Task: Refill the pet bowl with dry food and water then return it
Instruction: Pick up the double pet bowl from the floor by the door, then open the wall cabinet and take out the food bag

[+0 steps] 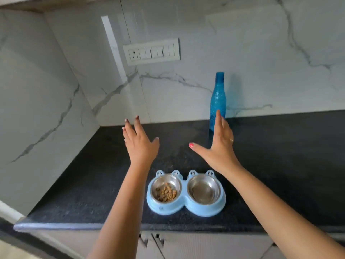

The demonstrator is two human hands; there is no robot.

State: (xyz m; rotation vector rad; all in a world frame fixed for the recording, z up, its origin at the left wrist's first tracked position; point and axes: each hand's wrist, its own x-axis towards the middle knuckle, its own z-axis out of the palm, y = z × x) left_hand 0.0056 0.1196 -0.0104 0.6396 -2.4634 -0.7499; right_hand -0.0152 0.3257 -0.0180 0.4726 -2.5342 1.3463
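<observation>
**Both hands raised empty above the double pet bowl**

Here the light-blue double pet bowl [186, 195] sits on the black granite counter [280, 165] near its front edge. Its left steel cup holds a small heap of brown kibble [166, 192]; the right steel cup [204, 189] looks shiny, and whether it holds water cannot be told. The left hand [140, 144] and the right hand [220, 144] hover above the counter beyond the bowl, fingers spread, holding nothing. A blue water bottle [218, 98] stands upright and capped against the marble backsplash [261, 71]; the right hand's fingertips overlap its lower part in view. A switch panel [151, 51] with a socket is set in the wall above.
</observation>
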